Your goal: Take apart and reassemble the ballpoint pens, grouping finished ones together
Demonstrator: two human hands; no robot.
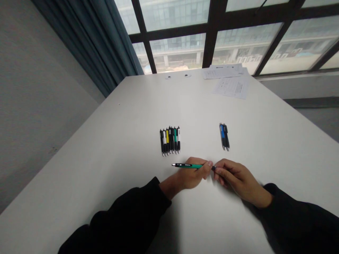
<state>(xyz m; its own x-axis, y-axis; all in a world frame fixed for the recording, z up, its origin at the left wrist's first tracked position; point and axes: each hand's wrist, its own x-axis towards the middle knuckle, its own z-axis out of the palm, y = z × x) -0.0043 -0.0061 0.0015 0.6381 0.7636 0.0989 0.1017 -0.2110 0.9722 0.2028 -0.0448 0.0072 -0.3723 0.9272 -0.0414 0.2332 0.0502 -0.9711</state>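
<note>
A green and black pen (189, 165) lies across both hands above the near part of the table, its clicker end pointing left. My left hand (192, 176) is closed around the green barrel. At the pen's other end, my right hand (235, 177) pinches the dark tip section, and the fingers hide the point. Just beyond my left hand, a row of several pens (170, 140) in black, white, yellow and green lies side by side. Farther right, past my right hand, a blue pen (222, 135) and a black pen (226, 137) rest against each other.
The white table (119, 134) stretches to the window (177, 53). Printed papers (231, 86) lie at its far right edge. Two small round fittings sit near the far edge, one a grommet (187, 75). A blue curtain (97, 38) hangs at the left.
</note>
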